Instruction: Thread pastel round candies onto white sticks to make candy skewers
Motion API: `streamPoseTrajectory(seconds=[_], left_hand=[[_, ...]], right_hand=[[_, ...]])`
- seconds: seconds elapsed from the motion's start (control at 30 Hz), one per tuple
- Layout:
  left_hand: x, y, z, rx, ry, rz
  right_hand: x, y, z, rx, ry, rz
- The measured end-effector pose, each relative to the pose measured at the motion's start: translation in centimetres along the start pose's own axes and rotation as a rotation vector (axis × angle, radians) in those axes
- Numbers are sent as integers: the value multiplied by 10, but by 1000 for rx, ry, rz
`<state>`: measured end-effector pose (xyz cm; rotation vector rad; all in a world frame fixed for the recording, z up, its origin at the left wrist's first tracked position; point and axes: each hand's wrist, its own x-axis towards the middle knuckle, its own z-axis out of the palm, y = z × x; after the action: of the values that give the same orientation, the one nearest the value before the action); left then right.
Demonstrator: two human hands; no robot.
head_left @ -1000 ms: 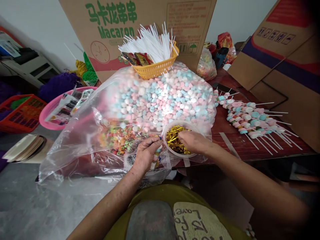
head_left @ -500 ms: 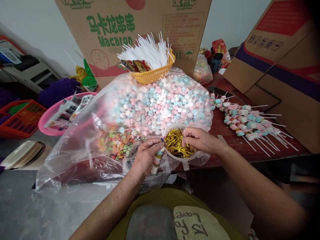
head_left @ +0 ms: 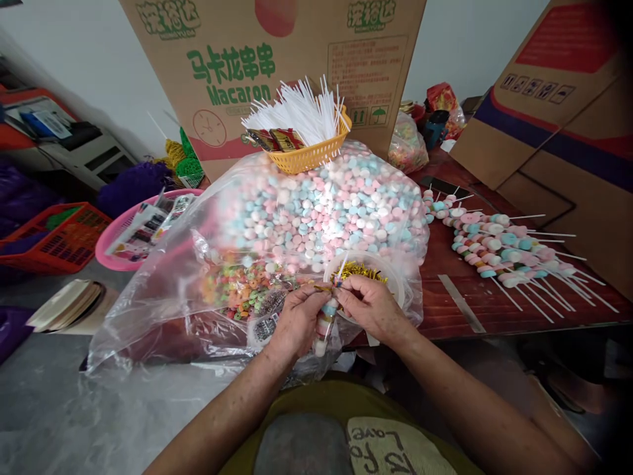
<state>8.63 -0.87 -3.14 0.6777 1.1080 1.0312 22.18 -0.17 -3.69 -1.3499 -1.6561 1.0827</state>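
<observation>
My left hand (head_left: 297, 322) is closed around a marshmallow skewer (head_left: 324, 328) in clear wrapping, its white stick (head_left: 342, 267) pointing up and away. A gold twist tie (head_left: 323, 287) crosses the neck of the wrapping, just above the top sweet. With thumb and forefinger, my right hand (head_left: 372, 307) pinches at that neck; its fingertips partly hide the tie. Just behind both hands stands a clear plastic bowl (head_left: 399, 285) of loose gold twist ties (head_left: 363, 269). A large clear bag of pastel marshmallows (head_left: 316, 214) lies beyond it.
Marshmallow skewers (head_left: 499, 247) lie piled on the red table (head_left: 425, 316) at right. Coloured cereal rings (head_left: 237, 284) show through plastic on the left. An orange basket (head_left: 309, 157) of white sticks sits on the bag, before a large carton (head_left: 297, 39). A pink basin (head_left: 106, 247) stands left.
My right hand has left the bowl with a gold twist tie and come to the skewer's neck beside my left hand. The whole view has shifted slightly.
</observation>
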Motion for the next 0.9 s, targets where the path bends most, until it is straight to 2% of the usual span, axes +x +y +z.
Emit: streamPoseTrajectory(seconds=[0.13, 0.2, 0.27, 0.37, 0.4, 0.47, 0.5, 0.57, 0.67, 0.73, 0.8, 0.87, 0.9], left_hand=[[-7, 1, -8, 37, -28, 41], [-7, 4, -13, -19, -54, 23], [-5, 9, -20, -75, -195, -96], [-3, 17, -26, -77, -480, -316], [-3, 19, -26, -81, -546, -353], [-5, 23, -25, -124, -591, -343], [-6, 24, -24, -146, -569, -308], [-10, 26, -22, -145, -444, -206], [-14, 26, -26, 51, -90, 97], [-21, 28, -32, 256, 108, 287], [-33, 37, -40, 470, 140, 360], [-51, 51, -50, 648, 62, 397], [-61, 58, -55, 702, 30, 428]], right_hand=[[-4, 0, 2, -84, 63, -12], [-8, -4, 0, -65, 36, -46], [-12, -12, -6, -88, -56, -203], [-14, -27, -18, -153, -246, -546], [-14, -31, -21, -134, -304, -610], [-12, -35, -23, -68, -365, -620], [-11, -35, -22, -58, -338, -594], [-7, -33, -18, -137, -183, -559], [1, -31, -5, -442, 84, -583], [3, -36, 6, -629, 184, -586], [2, -42, 18, -721, 170, -660], [0, -46, 31, -696, 42, -776], [0, -46, 36, -633, -9, -758]])
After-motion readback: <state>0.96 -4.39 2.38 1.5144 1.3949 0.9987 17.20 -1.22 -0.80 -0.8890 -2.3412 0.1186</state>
